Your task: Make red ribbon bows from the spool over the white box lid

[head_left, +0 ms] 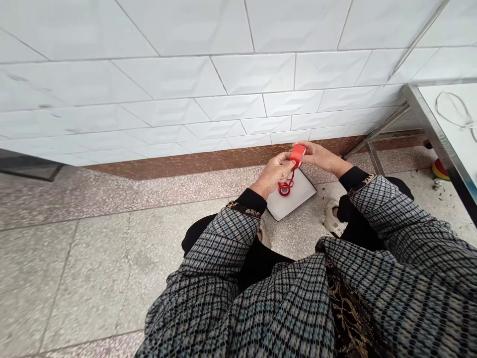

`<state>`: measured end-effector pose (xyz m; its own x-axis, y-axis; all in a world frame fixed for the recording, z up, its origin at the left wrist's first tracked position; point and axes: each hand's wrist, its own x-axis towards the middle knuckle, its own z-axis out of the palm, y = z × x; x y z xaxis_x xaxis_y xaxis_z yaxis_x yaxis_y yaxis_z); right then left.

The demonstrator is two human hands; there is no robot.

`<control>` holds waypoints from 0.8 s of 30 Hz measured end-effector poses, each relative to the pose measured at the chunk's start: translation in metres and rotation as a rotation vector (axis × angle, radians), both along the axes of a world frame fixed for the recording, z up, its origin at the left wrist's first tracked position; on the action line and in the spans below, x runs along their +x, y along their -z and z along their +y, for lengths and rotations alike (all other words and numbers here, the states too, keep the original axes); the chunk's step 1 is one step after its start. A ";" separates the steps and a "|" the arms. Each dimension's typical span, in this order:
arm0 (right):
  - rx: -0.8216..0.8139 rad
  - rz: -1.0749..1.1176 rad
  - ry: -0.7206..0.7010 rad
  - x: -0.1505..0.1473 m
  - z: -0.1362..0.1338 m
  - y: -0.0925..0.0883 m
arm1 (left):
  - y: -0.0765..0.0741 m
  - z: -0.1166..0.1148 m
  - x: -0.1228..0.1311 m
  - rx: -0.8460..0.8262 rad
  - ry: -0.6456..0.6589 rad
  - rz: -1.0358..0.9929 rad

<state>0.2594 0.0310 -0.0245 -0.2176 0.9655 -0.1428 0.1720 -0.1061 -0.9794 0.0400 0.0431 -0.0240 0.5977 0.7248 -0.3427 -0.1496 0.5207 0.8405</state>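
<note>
**Both hands on one red plastic piece, above the white panel**

Left hand (274, 174): fingers curled, thumb and fingertips pinched on the lower edge of a small red plastic piece (298, 153).

Right hand (321, 156): fingers bent round the same piece from the far side and closed on it.

The piece is held in the air directly above the white panel (298, 199), which lies flat on the floor tiles. Count: one red piece, one panel.

One red strap (288, 181) hangs from the piece and ends in a small ring. It dangles in front of the panel, below the left thumb. Cannot tell whether it touches the panel. Any lettering on the piece or the panel is too small to read.

Outward:
- Two light shoes, one (333, 219) just right of the panel and one (264, 233) at its near-left corner, partly hidden by a checked sleeve.
- One steel table (437, 136) well to the right of the panel, with one thin looped cord (452, 107) on top.
- One red-and-yellow round object (440, 169) on the floor, right of the panel.
- White tiled wall (223, 99) behind the panel.
</note>
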 end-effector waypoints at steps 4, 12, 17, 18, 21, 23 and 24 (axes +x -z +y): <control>0.394 -0.351 -0.117 0.006 0.001 -0.004 | -0.001 0.001 -0.004 -0.032 0.078 0.057; 0.238 -0.381 0.033 0.017 0.001 -0.011 | -0.011 -0.007 0.001 -0.020 -0.116 0.102; 0.181 -0.326 0.134 0.029 0.009 -0.010 | -0.018 -0.006 -0.004 -0.005 -0.085 0.073; 0.168 -0.294 0.137 0.029 0.009 -0.009 | -0.019 -0.007 -0.005 -0.002 -0.077 0.056; 0.109 -0.156 0.152 0.024 0.009 -0.005 | -0.020 -0.008 -0.005 0.007 -0.056 0.031; 0.066 -0.083 0.152 0.020 0.008 -0.004 | -0.018 -0.009 -0.003 0.017 -0.062 0.025; 0.047 -0.057 0.146 0.017 0.007 -0.003 | -0.017 -0.009 -0.002 0.022 -0.070 0.023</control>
